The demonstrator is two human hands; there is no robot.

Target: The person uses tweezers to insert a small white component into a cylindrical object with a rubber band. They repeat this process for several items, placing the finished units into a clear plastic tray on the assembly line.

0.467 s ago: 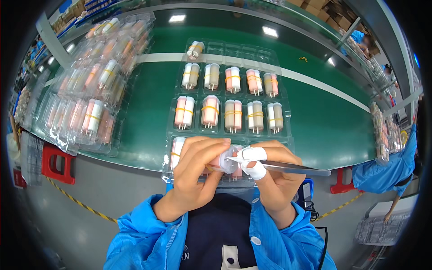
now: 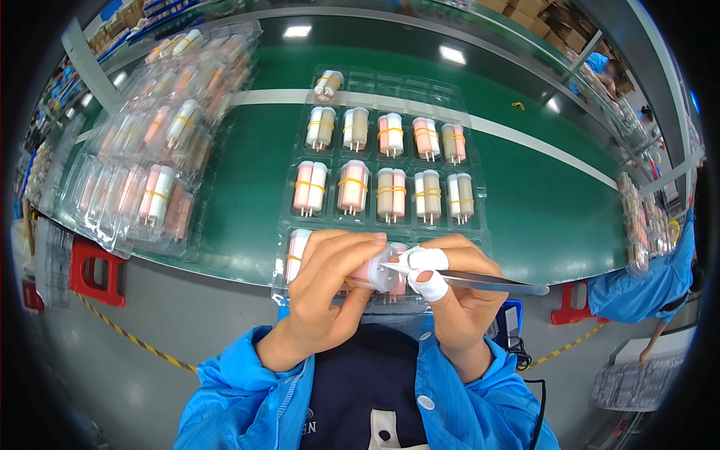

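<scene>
1. The left hand (image 2: 330,289) is curled tight around a small pink-and-white cylinder (image 2: 373,271), held over the near edge of the clear tray (image 2: 480,225).
2. The right hand (image 2: 457,289) pinches metal tweezers (image 2: 495,283), tip touching the cylinder.
3. Both hands hide the tray's front row.
4. Banded cylinder pairs (image 2: 390,191) fill the rows behind, on the green counter (image 2: 540,202).
5. Stacked filled trays (image 2: 150,157) lie to the left.

Glossy green tabletop (image 2: 540,210), clear shiny plastic tray (image 2: 480,225), polished metal tweezers (image 2: 495,283), smooth blue cloth sleeves (image 2: 225,397).
</scene>
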